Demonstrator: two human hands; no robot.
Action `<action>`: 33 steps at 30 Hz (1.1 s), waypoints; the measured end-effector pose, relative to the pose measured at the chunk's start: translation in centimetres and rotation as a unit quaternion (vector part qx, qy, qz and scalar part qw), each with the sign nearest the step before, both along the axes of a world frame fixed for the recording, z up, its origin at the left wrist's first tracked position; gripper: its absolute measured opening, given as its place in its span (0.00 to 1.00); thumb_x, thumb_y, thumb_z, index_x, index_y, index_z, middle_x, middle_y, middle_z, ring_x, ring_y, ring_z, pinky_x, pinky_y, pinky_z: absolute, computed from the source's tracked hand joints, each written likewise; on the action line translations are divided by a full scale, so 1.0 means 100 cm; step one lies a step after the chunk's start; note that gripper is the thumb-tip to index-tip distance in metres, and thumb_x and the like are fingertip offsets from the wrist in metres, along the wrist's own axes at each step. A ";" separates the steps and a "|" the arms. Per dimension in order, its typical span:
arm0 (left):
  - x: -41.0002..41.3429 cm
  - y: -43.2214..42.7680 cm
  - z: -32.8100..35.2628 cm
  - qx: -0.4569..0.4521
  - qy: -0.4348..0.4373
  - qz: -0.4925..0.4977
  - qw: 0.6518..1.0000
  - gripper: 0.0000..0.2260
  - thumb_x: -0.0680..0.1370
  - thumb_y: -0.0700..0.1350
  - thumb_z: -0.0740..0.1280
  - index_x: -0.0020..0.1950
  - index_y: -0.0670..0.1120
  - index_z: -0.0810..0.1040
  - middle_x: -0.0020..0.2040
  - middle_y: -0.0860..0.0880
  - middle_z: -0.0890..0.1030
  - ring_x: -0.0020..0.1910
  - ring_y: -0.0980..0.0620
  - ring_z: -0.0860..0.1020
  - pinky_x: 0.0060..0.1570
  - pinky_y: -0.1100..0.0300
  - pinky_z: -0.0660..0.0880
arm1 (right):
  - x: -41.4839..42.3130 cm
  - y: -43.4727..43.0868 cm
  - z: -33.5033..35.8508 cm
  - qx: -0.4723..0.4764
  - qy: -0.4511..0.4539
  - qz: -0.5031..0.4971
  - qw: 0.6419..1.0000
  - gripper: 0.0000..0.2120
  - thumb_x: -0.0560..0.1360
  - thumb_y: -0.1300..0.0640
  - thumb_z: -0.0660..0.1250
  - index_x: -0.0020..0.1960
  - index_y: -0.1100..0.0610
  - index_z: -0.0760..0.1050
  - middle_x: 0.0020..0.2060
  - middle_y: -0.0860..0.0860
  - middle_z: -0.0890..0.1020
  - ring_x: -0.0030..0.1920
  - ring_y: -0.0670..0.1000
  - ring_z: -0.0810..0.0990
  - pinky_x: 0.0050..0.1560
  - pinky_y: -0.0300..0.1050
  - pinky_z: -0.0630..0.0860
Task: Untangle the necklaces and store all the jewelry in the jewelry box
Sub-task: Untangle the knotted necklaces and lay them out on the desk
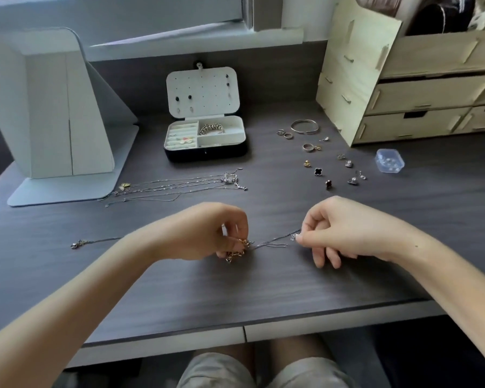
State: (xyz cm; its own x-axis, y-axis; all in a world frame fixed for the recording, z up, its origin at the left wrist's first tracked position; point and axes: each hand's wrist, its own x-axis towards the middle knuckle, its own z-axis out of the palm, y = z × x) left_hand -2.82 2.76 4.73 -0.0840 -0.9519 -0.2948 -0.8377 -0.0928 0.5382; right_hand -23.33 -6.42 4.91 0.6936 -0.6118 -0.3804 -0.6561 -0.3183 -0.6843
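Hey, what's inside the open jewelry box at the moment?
The jewelry box holds a beaded bracelet in its back right compartment, small pale pieces in the ring rolls, and earrings pinned in the lid. Its front wall hides part of the front right compartment.

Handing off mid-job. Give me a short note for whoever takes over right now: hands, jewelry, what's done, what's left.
Hands: left hand pinches the gold tangle; right hand pinches the silver chain drawn from it.
The jewelry box is open, with a bracelet inside.
Done: necklaces laid out straight behind the hands.
Left: finish this knot, then store the necklaces, bangle, and rings and earrings, all loose on the desk.
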 end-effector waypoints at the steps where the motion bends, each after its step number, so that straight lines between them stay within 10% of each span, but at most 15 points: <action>1: 0.002 0.000 0.000 0.001 0.001 0.002 1.000 0.08 0.75 0.42 0.69 0.39 0.53 0.74 0.33 0.59 0.78 0.28 0.61 0.75 0.27 0.70 0.66 | 0.001 0.001 0.002 -0.015 0.033 0.020 0.999 0.10 0.75 0.56 0.65 0.41 0.62 0.76 0.29 0.52 0.83 0.23 0.48 0.73 0.26 0.40 0.68; 8: 0.017 0.003 -0.001 -0.037 0.015 0.054 0.998 0.05 0.77 0.40 0.65 0.47 0.49 0.78 0.37 0.61 0.79 0.31 0.59 0.79 0.28 0.71 0.67 | 0.003 0.000 0.012 -0.074 0.135 0.114 0.981 0.12 0.73 0.48 0.67 0.37 0.55 0.75 0.28 0.48 0.83 0.23 0.44 0.74 0.31 0.36 0.71; 17: 0.029 -0.005 -0.023 -0.180 -0.071 0.071 0.978 0.09 0.77 0.39 0.64 0.53 0.50 0.81 0.45 0.52 0.74 0.39 0.50 0.75 0.40 0.64 0.65 | 0.025 -0.011 0.002 -0.155 -0.004 0.070 0.985 0.09 0.71 0.49 0.70 0.37 0.53 0.77 0.26 0.49 0.80 0.25 0.41 0.73 0.29 0.33 0.67; 33: 0.071 0.047 -0.036 -0.230 -0.157 0.240 0.930 0.11 0.73 0.51 0.69 0.37 0.48 0.71 0.29 0.54 0.71 0.31 0.52 0.69 0.30 0.57 0.62 | 0.105 -0.013 -0.027 -0.285 -0.084 0.082 0.951 0.07 0.74 0.48 0.67 0.48 0.51 0.76 0.30 0.42 0.69 0.41 0.47 0.69 0.42 0.42 0.63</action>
State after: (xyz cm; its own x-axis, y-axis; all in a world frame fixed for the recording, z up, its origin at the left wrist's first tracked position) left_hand 4.27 7.46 1.16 0.4038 -0.8894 0.2144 -0.8819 -0.3162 0.3496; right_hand -12.78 -7.67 2.24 0.8196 -0.5632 0.1054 -0.4621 -0.7585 -0.4595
